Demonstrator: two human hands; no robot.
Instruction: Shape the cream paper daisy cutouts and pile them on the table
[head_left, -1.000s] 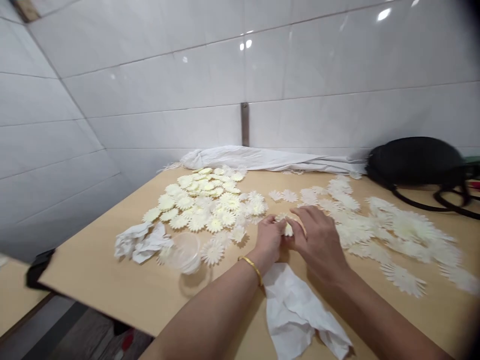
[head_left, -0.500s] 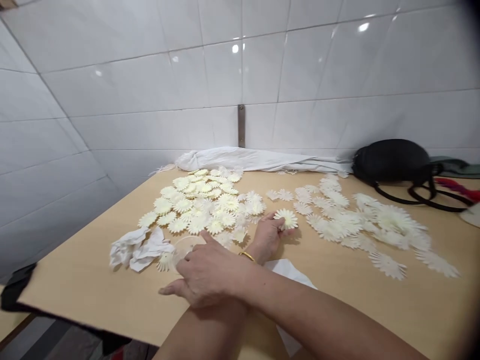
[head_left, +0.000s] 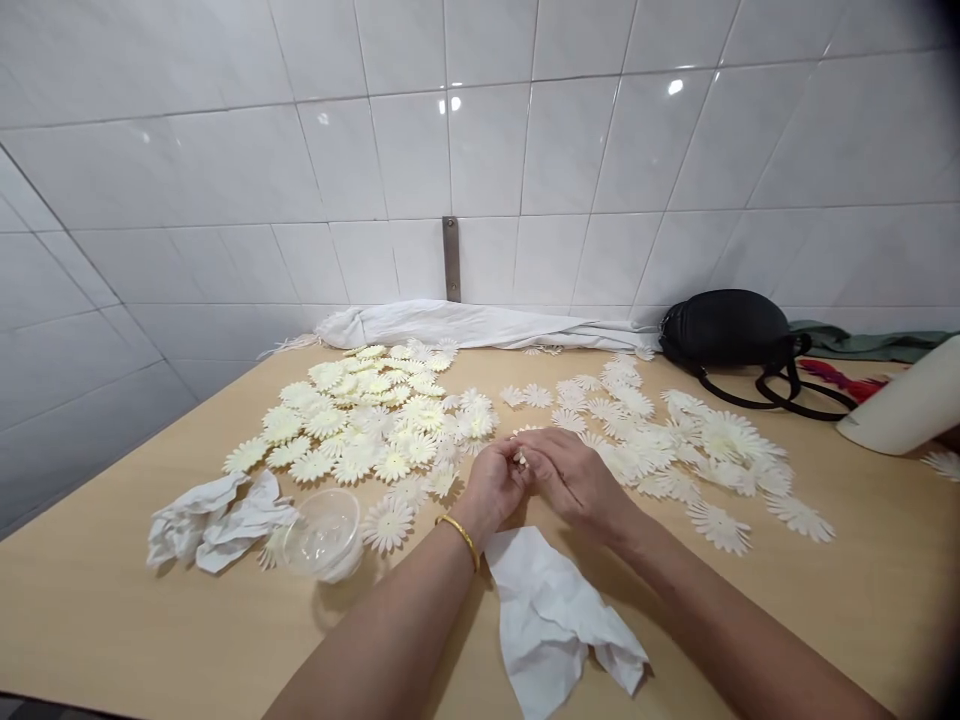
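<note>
My left hand [head_left: 495, 482], with a gold bangle on the wrist, and my right hand [head_left: 574, 476] meet at the middle of the wooden table [head_left: 112, 620]. Both pinch one small cream paper flower [head_left: 519, 457], which is mostly hidden between the fingers. A group of yellowish paper flowers [head_left: 367, 420] lies to the left of the hands, and a spread of whiter paper flowers [head_left: 675, 445] lies to the right. A clear plastic cup [head_left: 324, 533] lies on its side near my left forearm.
A crumpled white tissue [head_left: 551, 620] lies under my forearms, another crumpled tissue [head_left: 210, 515] at the left. A long white cloth [head_left: 465, 322] runs along the tiled wall. A black bag [head_left: 727, 328] with straps sits back right, beside a white roll [head_left: 907, 405].
My right hand moved from the clear cup at the left back to the flower in my left hand. The camera view shifted left and down, bringing the white roll into view.
</note>
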